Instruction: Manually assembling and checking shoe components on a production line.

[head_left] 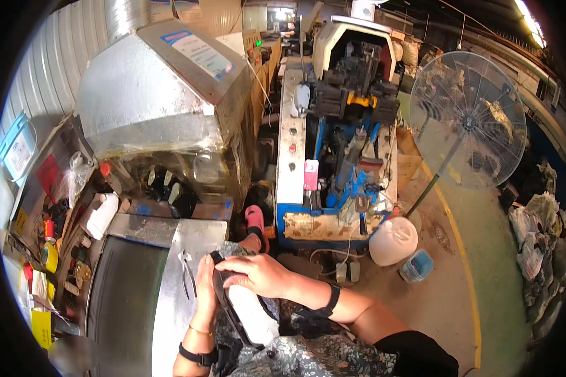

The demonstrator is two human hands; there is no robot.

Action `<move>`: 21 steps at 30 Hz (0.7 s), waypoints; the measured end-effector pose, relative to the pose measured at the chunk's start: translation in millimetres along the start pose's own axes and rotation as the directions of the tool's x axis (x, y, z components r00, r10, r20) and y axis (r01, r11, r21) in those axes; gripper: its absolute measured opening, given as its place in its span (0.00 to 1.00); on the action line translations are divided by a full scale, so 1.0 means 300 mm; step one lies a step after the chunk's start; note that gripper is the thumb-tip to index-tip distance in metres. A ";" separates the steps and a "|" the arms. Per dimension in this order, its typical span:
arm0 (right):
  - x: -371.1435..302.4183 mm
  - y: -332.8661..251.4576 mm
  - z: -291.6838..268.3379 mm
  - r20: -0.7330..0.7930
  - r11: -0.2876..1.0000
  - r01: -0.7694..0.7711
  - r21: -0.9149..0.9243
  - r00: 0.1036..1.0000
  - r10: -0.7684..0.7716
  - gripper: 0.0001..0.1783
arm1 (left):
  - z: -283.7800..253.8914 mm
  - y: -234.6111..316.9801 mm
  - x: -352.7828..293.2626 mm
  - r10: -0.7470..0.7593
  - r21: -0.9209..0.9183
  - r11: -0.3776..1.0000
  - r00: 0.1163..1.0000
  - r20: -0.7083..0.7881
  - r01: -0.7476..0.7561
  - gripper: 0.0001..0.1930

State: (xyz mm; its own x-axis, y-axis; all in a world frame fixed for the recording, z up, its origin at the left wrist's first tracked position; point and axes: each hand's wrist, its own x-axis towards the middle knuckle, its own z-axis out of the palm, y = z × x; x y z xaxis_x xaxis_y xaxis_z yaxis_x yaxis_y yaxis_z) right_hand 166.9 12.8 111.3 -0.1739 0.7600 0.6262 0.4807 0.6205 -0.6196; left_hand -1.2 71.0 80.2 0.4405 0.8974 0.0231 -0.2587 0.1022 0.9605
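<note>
On my lap lies a dark shoe upper with a long white part (253,314), perhaps a last or a sole. My left hand (205,286) is closed along its left edge, thumb side up. From the right my right hand (256,274) reaches across its top end, fingers bent over the dark edge near a black strap. The thumb presses by the white part. Beneath it is patterned cloth (321,358) over my lap. To the left of my left hand, a pair of pincers (187,275) rests on the metal table (170,314).
A dark conveyor belt (122,301) runs beside the table, below a metal hood (151,94). Ahead stands a blue and white machine (290,157). A white jug (393,242), a blue tub (417,266) and a large fan (468,119) stand at right.
</note>
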 end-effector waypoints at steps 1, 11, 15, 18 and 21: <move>0.021 0.000 -0.029 0.049 0.999 -0.026 0.043 0.999 0.024 0.19 | 0.001 -0.004 0.003 0.081 0.086 0.993 0.997 -0.007 -0.080 0.25; -0.013 0.140 0.039 0.066 0.986 -0.124 0.110 0.991 0.117 0.19 | -0.007 -0.055 -0.053 0.299 0.645 0.686 0.939 0.172 -0.337 0.41; -0.037 0.116 0.051 0.062 0.978 -0.201 0.062 0.978 0.197 0.20 | -0.009 -0.038 -0.043 0.283 0.678 0.648 0.936 0.208 -0.346 0.40; -0.146 0.086 0.086 -0.077 0.872 -0.334 0.357 0.920 0.384 0.28 | -0.019 -0.016 -0.043 0.238 0.637 0.711 0.954 0.181 -0.298 0.36; -0.398 0.074 0.185 -0.053 0.738 -0.499 0.455 0.812 0.582 0.24 | -0.010 0.026 -0.012 0.299 0.776 0.530 0.931 0.208 -0.343 0.35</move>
State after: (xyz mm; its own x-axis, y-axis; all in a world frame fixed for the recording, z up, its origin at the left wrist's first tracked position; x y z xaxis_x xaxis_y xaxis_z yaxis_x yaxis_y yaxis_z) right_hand 150.9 -53.4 -3.5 0.1841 0.9676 0.1731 0.0509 0.1665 -0.9847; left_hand -7.5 70.0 86.8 0.5120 0.7772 0.3660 0.3787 -0.5866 0.7159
